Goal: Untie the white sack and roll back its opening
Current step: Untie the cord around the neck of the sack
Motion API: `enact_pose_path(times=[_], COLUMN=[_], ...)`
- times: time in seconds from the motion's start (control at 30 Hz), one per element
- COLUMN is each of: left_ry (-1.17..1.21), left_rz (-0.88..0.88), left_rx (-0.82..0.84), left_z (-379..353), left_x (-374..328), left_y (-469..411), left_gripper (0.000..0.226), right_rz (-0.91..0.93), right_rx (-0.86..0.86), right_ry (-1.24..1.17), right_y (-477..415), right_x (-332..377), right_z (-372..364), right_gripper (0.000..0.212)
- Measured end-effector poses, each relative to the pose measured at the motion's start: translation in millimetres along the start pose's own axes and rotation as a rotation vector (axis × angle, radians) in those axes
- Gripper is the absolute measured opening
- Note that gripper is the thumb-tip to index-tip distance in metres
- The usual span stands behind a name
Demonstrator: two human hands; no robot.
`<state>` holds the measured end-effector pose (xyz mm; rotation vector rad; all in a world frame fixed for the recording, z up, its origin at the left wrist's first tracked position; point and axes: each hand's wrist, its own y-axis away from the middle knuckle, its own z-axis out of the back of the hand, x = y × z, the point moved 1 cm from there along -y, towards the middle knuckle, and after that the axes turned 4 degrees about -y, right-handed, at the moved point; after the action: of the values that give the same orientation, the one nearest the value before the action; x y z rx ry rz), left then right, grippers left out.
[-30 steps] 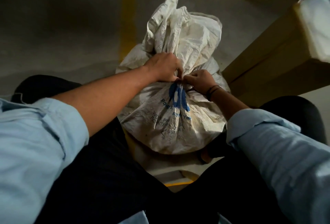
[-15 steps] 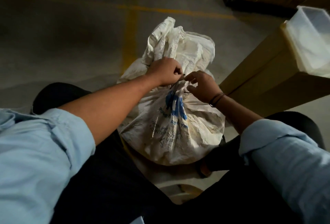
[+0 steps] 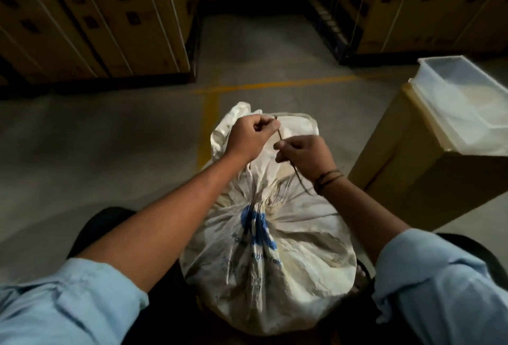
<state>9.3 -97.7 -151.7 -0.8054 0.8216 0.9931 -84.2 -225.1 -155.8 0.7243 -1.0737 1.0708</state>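
A white sack [image 3: 275, 270] with blue print stands on the floor between my knees, its neck gathered into folds. Above the neck the loose top of the sack sticks up behind my hands. A thin dark string [image 3: 295, 173] runs from the neck up to my hands. My left hand [image 3: 251, 135] pinches the upper end of the string over the sack's top. My right hand [image 3: 303, 156] pinches the same string a little lower and to the right. Both hands are raised above the gathered neck.
A tall cardboard box [image 3: 412, 179] stands close on the right, with a translucent plastic tub [image 3: 467, 105] on top. Stacked cartons [image 3: 96, 14] on pallets line the back left and back right. Yellow lines [image 3: 211, 113] mark the concrete floor.
Both hands have lifted from the sack's neck and drawn the string up with them. The camera has tilted up, showing the cartons at the back.
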Motion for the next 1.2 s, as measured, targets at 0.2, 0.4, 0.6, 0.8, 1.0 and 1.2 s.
enact_pose_path(times=[0.2, 0.4, 0.6, 0.8, 1.0, 1.2], left_ry=[0.065, 0.098, 0.157, 0.103, 0.017, -0.178], left_rz=[0.083, -0.005, 0.010, -0.021, 0.051, 0.077], left_rx=[-0.092, 0.008, 0.179, 0.260, 0.298, 0.279], left_z=[-35, -98, -177, -241, -305, -344], left_x=[-51, -144, -234, -272, -270, -239], left_y=[-64, -121, -147, -158, -147, -141], left_gripper=[0.021, 0.019, 0.015, 0.022, 0.017, 0.011], right_rz=[0.091, 0.187, 0.267, 0.128, 0.113, 0.103], right_rx=[-0.198, -0.558, -0.941, -1.064, -1.127, -1.046], right_ry=[0.252, 0.330, 0.323, 0.425, 0.621, 0.669], right_y=[-13, -11, 3, 25, 33, 24], right_x=[2, -7, -26, -49, -57, -71], right_z=[85, 183, 276, 312, 321, 327], right_gripper=[0.019, 0.016, 0.015, 0.006, 0.018, 0.014])
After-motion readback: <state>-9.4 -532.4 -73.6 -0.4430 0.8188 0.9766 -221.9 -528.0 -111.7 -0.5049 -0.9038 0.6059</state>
